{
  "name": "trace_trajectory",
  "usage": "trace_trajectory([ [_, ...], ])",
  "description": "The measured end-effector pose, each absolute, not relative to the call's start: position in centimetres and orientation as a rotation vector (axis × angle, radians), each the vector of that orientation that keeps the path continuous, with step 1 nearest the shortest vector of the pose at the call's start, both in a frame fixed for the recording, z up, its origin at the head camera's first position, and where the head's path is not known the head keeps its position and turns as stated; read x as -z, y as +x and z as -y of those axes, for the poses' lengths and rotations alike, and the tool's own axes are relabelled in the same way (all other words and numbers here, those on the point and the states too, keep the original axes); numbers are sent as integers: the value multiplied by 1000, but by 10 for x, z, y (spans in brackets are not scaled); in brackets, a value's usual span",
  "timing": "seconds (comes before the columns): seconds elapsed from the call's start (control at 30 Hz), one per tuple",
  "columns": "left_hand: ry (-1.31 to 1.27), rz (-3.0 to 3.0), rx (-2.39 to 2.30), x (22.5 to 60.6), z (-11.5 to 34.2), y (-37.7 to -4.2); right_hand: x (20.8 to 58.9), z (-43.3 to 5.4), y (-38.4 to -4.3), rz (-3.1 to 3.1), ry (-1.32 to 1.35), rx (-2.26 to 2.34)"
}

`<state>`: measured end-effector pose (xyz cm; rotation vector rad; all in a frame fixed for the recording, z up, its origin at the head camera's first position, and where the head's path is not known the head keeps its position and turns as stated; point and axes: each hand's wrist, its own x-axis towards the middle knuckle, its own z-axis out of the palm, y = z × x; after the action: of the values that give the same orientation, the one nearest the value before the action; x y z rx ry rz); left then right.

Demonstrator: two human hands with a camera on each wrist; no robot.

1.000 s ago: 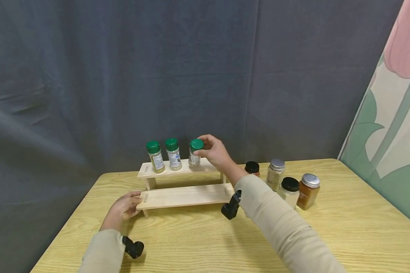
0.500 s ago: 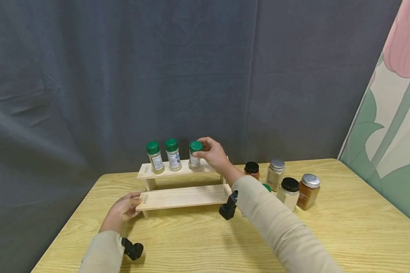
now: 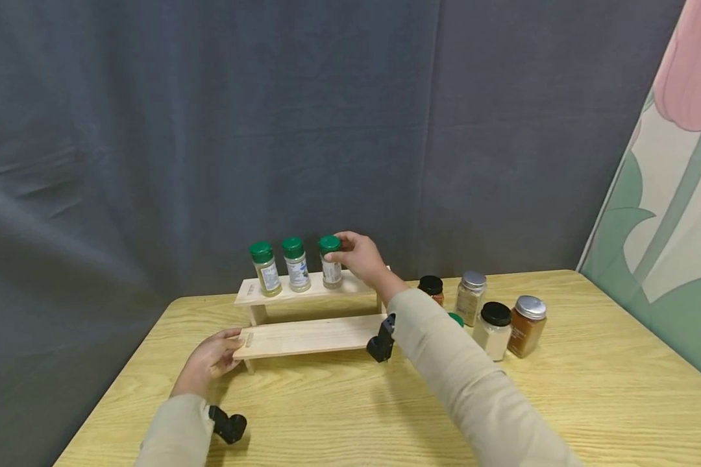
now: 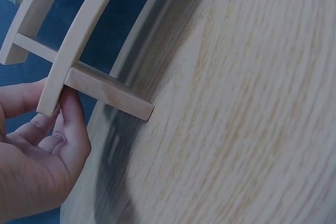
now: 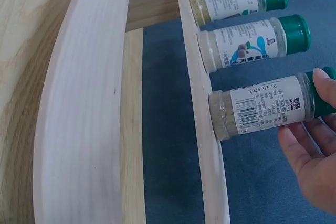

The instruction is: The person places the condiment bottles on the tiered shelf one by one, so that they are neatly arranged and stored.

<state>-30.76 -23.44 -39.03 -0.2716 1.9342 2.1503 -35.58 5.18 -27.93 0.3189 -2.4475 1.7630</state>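
My right hand holds a green-capped spice jar near its cap, thumb on the near side. The jar stands upright on the upper shelf of a two-tier wooden rack; its barcode label shows in the right wrist view. Two more green-capped spice jars, one in the middle and one at the left end, share that shelf. With thumb and fingers my left hand grips the left end of the lower shelf, seen in the left wrist view around the board end.
Right of the rack on the wooden table stand a red-filled black-lidded jar, a silver-lidded jar, a cream black-lidded jar and an orange-brown jar. A green cap peeks from behind the right sleeve. A dark curtain hangs behind.
My right hand has shifted the green-capped spice jar slightly left along the upper shelf, towards the other two. The left hand stays on the rack.
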Motion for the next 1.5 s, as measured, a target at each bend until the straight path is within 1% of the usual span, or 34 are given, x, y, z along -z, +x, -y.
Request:
trace_trajectory([
  [0.23, -232, -1957, -2130, 392, 232, -310, 282, -50, -364, 2438, 266, -1743],
  [0.53, -252, -1986, -2133, 394, 233, -309, 276, -45, -356, 2508, 228, -1737],
  [0.67, -241, -1987, -2127, 395, 233, -308, 272, -49, -346, 2485, 194, -1766],
  [0.9, -235, -1995, -2119, 392, 231, -308, 267, -63, -326, 2453, 217, -1765],
  [1.13, -256, -2006, -2109, 394, 235, -307, 267, -80, -305, 2477, 305, -1749],
  [1.3, -224, -2005, -2098, 393, 236, -306, 271, -95, -286, 2498, 414, -1762],
  [1.5, -215, -1994, -2102, 392, 233, -307, 283, -117, -266, 2478, 403, -1764],
])
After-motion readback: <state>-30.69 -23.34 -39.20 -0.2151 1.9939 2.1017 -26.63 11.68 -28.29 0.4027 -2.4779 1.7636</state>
